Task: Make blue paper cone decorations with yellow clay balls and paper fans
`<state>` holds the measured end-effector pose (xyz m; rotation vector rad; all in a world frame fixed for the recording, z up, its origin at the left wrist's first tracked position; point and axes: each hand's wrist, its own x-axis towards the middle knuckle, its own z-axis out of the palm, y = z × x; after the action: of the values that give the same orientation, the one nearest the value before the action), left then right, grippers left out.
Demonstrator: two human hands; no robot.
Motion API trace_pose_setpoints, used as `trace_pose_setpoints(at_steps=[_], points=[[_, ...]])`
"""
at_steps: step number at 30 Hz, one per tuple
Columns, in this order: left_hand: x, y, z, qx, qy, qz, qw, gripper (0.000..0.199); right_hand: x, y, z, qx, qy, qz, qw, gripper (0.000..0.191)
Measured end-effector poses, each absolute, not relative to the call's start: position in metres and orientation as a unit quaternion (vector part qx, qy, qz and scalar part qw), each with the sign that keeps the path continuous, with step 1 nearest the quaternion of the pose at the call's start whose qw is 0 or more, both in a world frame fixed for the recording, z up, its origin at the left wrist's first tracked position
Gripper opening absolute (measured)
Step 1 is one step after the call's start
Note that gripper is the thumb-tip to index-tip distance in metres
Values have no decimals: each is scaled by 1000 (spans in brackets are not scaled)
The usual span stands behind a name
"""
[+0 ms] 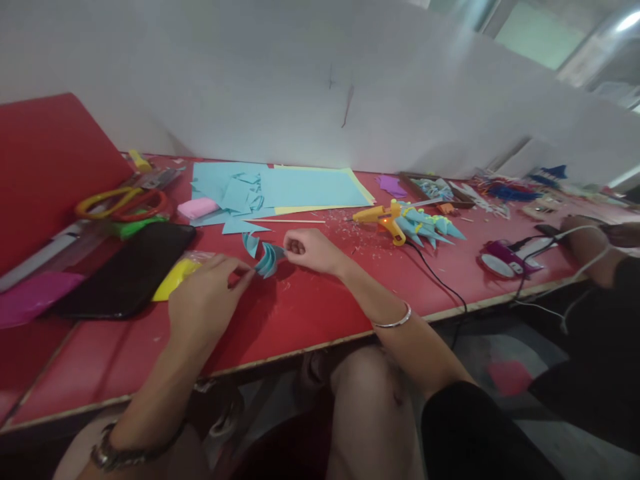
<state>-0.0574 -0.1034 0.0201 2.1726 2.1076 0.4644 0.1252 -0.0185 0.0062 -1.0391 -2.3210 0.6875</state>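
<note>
A curled piece of blue paper [267, 260] with several curved strips is held between my hands above the red table [300, 307]. My left hand [207, 293] pinches its left side between thumb and fingertips. On its other side, the closed fingers of my right hand [313, 250] grip the pointed end. Behind them lie flat blue sheets [315, 187], a pile of folded blue pieces [243, 193] and a thin wooden stick [290, 221]. A yellow glue gun [380, 219] with a lit orange light rests to the right, against blue paper cones [430, 227].
Scissors [107, 202], a black phone-like slab [133, 273] and yellow [177, 279] and pink packets [197, 208] lie left. A black cord [445, 283] drops over the front edge. Another person's arm [590, 247] is at the far right, near a purple-and-white device [510, 259].
</note>
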Motion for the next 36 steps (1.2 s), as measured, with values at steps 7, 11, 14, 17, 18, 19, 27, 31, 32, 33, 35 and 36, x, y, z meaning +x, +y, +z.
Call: trace_pose_setpoints(at_steps=[7,11,14,17,18,19,27,31,32,33,35,36], points=[[-59,-104,20,701,693,163,28,24,130,-13,6,-439,-826,221,277,4],[-62,-104,24,694,698,174,32,24,132,-10,4,-470,-809,197,292,15],[-67,-104,28,675,712,187,47,24,134,-9,4,-502,-801,169,280,17],[-73,-103,33,684,708,158,72,28,135,-7,4,-514,-799,152,274,15],[-74,-103,35,689,706,146,76,28,136,-7,4,-518,-798,147,271,15],[-75,-102,38,693,704,137,78,28,137,-6,4,-523,-797,142,267,14],[-67,-62,52,712,699,67,-9,33,140,3,-1,-554,-785,119,250,14],[-68,-35,40,738,672,63,-21,31,141,4,-3,-562,-781,113,249,14],[-70,-30,37,739,670,67,-21,30,141,4,-3,-563,-780,112,248,15],[-72,-25,34,741,667,71,-22,29,141,4,-3,-564,-779,111,248,15],[-77,-16,29,752,654,81,-18,28,141,4,-3,-565,-779,111,248,15],[-79,-11,27,764,640,85,-12,27,141,4,-2,-564,-780,110,247,15]])
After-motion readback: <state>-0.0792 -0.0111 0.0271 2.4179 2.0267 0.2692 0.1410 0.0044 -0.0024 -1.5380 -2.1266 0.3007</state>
